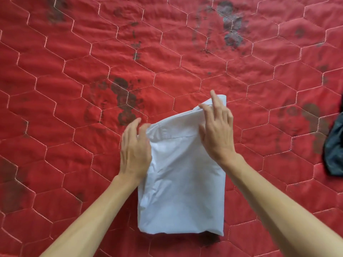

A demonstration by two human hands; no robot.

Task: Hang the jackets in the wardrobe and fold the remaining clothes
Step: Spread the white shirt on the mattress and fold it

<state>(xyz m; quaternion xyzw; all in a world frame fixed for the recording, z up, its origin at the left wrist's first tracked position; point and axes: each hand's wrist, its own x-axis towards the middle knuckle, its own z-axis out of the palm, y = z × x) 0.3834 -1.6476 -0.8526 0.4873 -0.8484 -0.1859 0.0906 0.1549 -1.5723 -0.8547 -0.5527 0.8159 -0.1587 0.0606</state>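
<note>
Folding step, seemingly close to done: white cotton shirt already brought down to a neat rectangular packet, lying flat on red quilted bedcover with hexagon stitching and dark blotches, low and just right of centre in the head view, collar end farthest from the body.

Left hand at the packet's upper left edge, fingers apart and loosely straight, thumb touching the cloth border, nothing clamped. Right hand on the upper right corner, fingers splayed and nearly straight, tips resting along the collar edge, no firm pinch visible. Collar corner slightly raised off the cover under those tips.

Dark crumpled garment at the far right border, well apart from the shirt, mostly cut off, kind unclear. No wardrobe or hanger in view.

Next move, as a judgement only: press the lifted collar corner flat, square the 2 upper corners with light even pressure from both hands, then release without dragging the layers askew. Probably then on to the dark garment.
</note>
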